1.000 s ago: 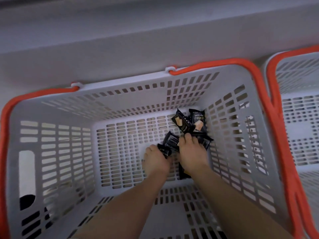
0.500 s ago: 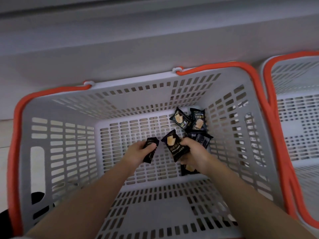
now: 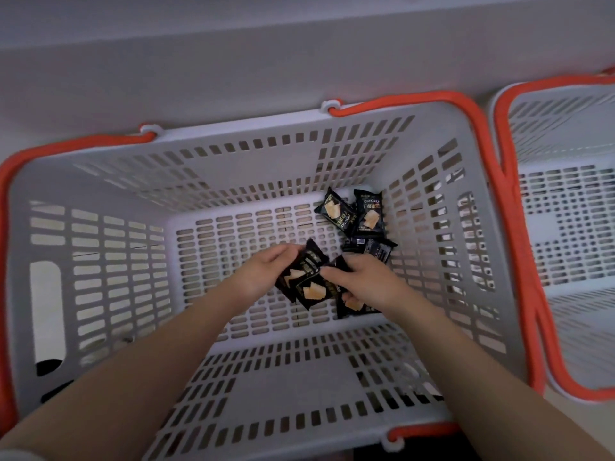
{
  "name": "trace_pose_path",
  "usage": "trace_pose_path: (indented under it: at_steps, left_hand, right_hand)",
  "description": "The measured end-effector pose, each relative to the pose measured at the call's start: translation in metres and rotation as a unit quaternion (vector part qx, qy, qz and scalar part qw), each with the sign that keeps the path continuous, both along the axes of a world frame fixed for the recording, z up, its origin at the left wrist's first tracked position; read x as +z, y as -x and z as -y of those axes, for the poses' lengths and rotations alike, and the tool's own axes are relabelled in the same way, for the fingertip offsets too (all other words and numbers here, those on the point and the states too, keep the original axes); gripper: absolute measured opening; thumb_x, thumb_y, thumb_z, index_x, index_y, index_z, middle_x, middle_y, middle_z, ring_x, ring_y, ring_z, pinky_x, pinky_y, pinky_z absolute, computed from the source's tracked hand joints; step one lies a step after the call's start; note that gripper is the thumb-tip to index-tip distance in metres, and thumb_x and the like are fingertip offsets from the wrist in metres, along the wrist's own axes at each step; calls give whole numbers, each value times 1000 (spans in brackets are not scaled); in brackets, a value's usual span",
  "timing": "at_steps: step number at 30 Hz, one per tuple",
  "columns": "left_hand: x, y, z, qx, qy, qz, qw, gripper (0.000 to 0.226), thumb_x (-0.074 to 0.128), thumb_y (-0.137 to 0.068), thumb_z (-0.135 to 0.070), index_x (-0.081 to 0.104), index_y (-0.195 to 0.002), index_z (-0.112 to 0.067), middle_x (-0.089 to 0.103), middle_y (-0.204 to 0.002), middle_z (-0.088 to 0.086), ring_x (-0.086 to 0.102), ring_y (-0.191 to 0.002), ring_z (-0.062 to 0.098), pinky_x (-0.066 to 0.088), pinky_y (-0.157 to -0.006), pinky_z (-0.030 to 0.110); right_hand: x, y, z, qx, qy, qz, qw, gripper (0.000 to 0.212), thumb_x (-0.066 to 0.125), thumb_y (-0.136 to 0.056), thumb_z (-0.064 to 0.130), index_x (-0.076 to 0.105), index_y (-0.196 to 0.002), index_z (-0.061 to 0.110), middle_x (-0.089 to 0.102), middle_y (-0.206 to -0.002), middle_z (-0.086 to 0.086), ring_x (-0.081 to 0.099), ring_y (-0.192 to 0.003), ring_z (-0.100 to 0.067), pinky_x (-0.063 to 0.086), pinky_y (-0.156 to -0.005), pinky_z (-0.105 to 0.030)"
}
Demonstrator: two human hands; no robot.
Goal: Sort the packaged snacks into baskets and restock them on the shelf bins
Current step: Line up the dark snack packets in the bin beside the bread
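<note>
Deep in the grey basket [image 3: 100, 261], the left hand [image 3: 263, 274] and right hand [image 3: 362, 284] each grip black snack packets [image 3: 307, 284]; they should lift them together, firmly.

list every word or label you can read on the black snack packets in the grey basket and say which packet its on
"DRYCAKE" in pale capitals across the top of the upright packet at the basket's far right.
"DRYCAKE" again, along the lower edge of the tilted packet beside it.
Large Chinese characters under the upright packet's brand: too blurred to read.
Print on the packets in the left hand and right hand: blurred.
White label on the face-down packet: too small.
</note>
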State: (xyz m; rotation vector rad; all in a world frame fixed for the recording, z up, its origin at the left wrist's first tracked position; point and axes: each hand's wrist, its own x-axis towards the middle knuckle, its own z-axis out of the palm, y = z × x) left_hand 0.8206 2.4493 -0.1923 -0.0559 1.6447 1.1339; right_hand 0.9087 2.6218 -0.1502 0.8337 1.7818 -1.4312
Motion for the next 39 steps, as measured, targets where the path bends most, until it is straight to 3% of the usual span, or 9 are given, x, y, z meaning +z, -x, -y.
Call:
trace_pose_path:
  at_steps: [7,11,15,19,23,26,29,36,39]
  left_hand:
    - [-5,-20,1,-12,-6,17,1000,21,55,-92,-26,59,-111,-17,68,-101,1,67,-89,13,55,-76,26]
    - [-16,-17,4,45,82,-21,995,25,57,-92,-29,58,-114,-18,67,-106,4,65,-87,14,53,-76,28]
    - [-20,-10,12,-27,142,-112,983,29,58,-92,-25,55,-119,-14,63,-94,0,57,-69,1,45,-49,8]
    - [-15,3,17,-132,156,-191,960,35,59,-90,-24,53,-124,-18,61,-98,-4,55,-59,-8,41,-45,5]
    - [-15,15,18,-158,192,-227,942,31,58,-91,-29,50,-118,-16,60,-97,-2,57,-63,3,40,-47,10]
    - [-20,21,16,-125,212,-193,950,25,53,-93,-30,47,-110,-13,61,-92,5,60,-68,13,46,-52,21]
    - [-26,21,13,-95,199,-124,967,26,49,-95,-29,47,-115,-12,60,-107,11,59,-88,24,47,-74,32]
    - [-24,13,5,-192,137,-126,964,38,32,-99,-40,43,-131,-22,55,-118,-6,52,-95,11,40,-66,8]
    - [-22,11,7,-230,104,-158,955,34,35,-95,-46,45,-121,-26,57,-98,-13,56,-86,10,39,-59,5]
  right_hand:
    - [-17,15,17,-31,-38,-84,995,23,59,-90,31,50,-105,15,66,-85,-2,64,-69,-9,55,-64,-25]
    - [-30,33,0,60,-278,-166,944,29,50,-95,24,51,-120,8,56,-118,-9,53,-100,-19,45,-77,-29]
    - [-51,51,-19,134,-443,-114,879,43,47,-95,16,36,-135,6,44,-134,-15,42,-121,-31,42,-89,-39]
    - [-67,56,-21,208,-477,-70,851,39,49,-94,15,41,-130,5,41,-134,-17,37,-123,-32,37,-94,-38]
    - [-67,46,-18,188,-434,-109,874,35,57,-90,19,48,-123,9,47,-129,-14,38,-121,-30,34,-95,-37]
    - [-56,31,-13,55,-216,-160,962,19,61,-87,9,51,-102,16,59,-105,-5,54,-102,-23,44,-78,-32]
    - [-48,10,-4,56,-36,-132,989,23,64,-85,6,52,-92,24,57,-101,4,53,-98,-16,40,-75,-24]
    - [-54,20,15,38,-33,-133,990,23,64,-87,10,60,-110,11,61,-108,-2,54,-93,-13,42,-81,-26]
    - [-56,17,15,11,1,-128,992,21,65,-86,8,62,-106,12,61,-102,0,55,-92,-15,45,-84,-29]
